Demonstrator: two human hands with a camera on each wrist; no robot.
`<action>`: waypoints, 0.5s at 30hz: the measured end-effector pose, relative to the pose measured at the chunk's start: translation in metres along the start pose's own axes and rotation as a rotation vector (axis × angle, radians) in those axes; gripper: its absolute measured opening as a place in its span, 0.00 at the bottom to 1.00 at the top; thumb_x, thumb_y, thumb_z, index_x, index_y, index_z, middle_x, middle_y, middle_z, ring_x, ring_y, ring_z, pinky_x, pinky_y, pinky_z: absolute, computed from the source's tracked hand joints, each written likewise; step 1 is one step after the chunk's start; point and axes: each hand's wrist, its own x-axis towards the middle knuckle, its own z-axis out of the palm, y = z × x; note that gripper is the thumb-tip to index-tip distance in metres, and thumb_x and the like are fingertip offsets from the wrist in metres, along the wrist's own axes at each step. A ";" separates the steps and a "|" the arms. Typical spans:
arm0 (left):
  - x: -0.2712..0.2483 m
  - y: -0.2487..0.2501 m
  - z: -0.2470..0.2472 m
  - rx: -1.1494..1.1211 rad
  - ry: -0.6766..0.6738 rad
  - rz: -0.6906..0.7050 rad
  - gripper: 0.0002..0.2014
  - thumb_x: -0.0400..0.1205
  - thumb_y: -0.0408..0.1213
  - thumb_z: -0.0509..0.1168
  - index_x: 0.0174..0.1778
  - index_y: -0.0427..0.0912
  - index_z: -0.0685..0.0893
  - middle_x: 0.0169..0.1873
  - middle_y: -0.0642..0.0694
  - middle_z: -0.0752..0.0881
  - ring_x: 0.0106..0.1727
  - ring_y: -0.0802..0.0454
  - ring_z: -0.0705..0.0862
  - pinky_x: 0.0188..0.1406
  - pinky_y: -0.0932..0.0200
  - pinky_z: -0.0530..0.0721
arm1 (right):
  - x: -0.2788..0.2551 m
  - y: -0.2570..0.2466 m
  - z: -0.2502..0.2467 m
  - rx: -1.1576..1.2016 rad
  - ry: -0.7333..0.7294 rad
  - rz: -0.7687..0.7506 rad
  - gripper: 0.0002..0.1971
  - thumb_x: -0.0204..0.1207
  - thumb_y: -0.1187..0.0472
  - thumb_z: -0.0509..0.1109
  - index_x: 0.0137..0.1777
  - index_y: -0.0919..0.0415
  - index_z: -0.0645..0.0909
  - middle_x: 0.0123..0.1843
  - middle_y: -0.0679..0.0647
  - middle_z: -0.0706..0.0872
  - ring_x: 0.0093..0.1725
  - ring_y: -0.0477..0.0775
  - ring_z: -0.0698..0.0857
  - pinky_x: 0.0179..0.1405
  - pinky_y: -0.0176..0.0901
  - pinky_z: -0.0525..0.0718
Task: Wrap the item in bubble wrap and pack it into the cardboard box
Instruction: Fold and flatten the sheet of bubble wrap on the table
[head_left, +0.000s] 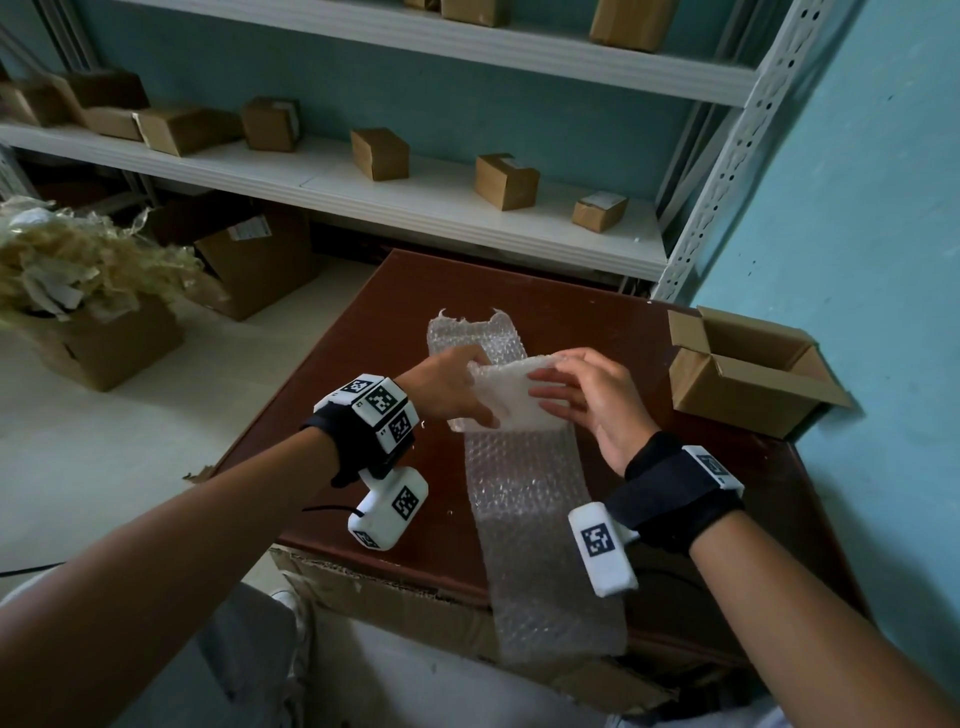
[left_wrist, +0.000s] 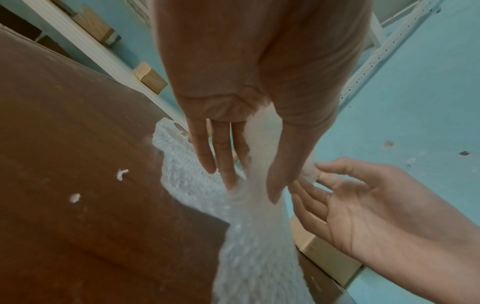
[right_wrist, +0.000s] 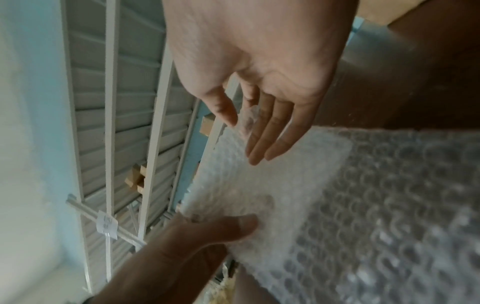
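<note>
A long strip of bubble wrap (head_left: 524, 499) lies along the brown table (head_left: 613, 322) and hangs over its near edge. The item is a flat white bundle (head_left: 511, 397) with bubble wrap folded over it, lifted at mid-strip. My left hand (head_left: 467, 389) pinches the bundle's left edge, thumb on top (right_wrist: 233, 226) and fingers behind (left_wrist: 223, 164). My right hand (head_left: 561, 379) lays straight fingers (right_wrist: 265, 139) flat on the bundle's top face (right_wrist: 249, 185), its thumb held apart. The open cardboard box (head_left: 748, 384) stands at the table's right edge and nothing shows inside it.
White metal shelves (head_left: 415, 202) behind the table carry several small closed cartons. On the floor at the left stand a box of shredded paper filler (head_left: 78, 280) and another carton (head_left: 260, 260). Torn cardboard (head_left: 395, 597) sits under the table's front edge. The blue wall (head_left: 857, 208) is close on the right.
</note>
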 end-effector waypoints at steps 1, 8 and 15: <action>-0.001 0.000 0.000 -0.012 -0.012 0.025 0.28 0.69 0.34 0.79 0.63 0.41 0.76 0.46 0.47 0.85 0.40 0.53 0.84 0.33 0.63 0.81 | -0.001 -0.002 0.000 0.119 -0.010 0.030 0.07 0.84 0.64 0.63 0.54 0.64 0.81 0.52 0.62 0.91 0.52 0.60 0.92 0.56 0.54 0.88; -0.001 -0.001 0.007 0.047 -0.142 0.130 0.16 0.73 0.40 0.76 0.55 0.44 0.87 0.51 0.52 0.90 0.53 0.56 0.88 0.63 0.50 0.83 | 0.003 -0.002 -0.006 0.640 -0.075 0.079 0.03 0.79 0.62 0.72 0.49 0.59 0.80 0.54 0.61 0.86 0.57 0.57 0.88 0.57 0.49 0.88; -0.005 0.003 0.017 0.040 -0.107 0.127 0.20 0.76 0.49 0.72 0.63 0.51 0.81 0.59 0.53 0.86 0.58 0.56 0.85 0.66 0.50 0.81 | -0.006 -0.014 0.001 0.739 -0.165 0.028 0.04 0.82 0.64 0.68 0.52 0.64 0.83 0.50 0.60 0.89 0.49 0.53 0.91 0.57 0.44 0.89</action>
